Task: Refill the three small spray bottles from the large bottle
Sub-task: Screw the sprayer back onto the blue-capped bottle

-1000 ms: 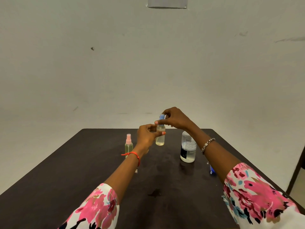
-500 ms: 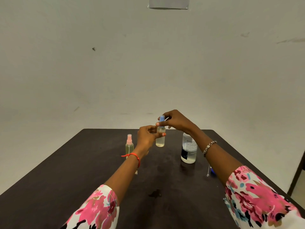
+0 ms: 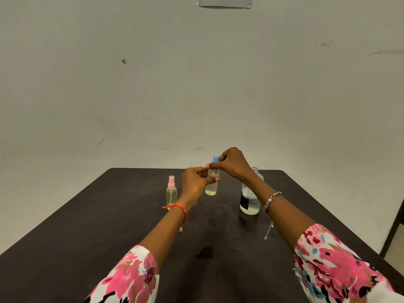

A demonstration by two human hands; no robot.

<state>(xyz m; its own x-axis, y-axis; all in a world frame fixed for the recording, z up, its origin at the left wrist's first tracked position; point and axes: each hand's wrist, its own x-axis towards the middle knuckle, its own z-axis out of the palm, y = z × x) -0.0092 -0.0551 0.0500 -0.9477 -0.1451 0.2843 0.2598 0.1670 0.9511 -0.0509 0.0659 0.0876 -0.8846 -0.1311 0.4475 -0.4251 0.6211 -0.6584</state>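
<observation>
A small clear spray bottle with a blue top [image 3: 211,186] is held upright above the dark table [image 3: 87,226]. My left hand [image 3: 194,182] grips its body from the left, while my right hand [image 3: 231,165] pinches the blue spray top. A second small spray bottle with a pink top [image 3: 171,191] stands on the table to the left. The large clear bottle with a dark label [image 3: 249,197] stands open-necked to the right, partly hidden behind my right forearm. A third small bottle is mostly hidden under my left forearm.
A small dark wet spot [image 3: 204,252] marks the table near its front middle. The table's far edge meets a plain wall. A dark post [image 3: 393,226] stands off the table's right side.
Both hands and the blue-topped bottle stay in nearly the same place; my right hand's fingers have shifted slightly on the blue top. The blue object near my right forearm is now hidden.
</observation>
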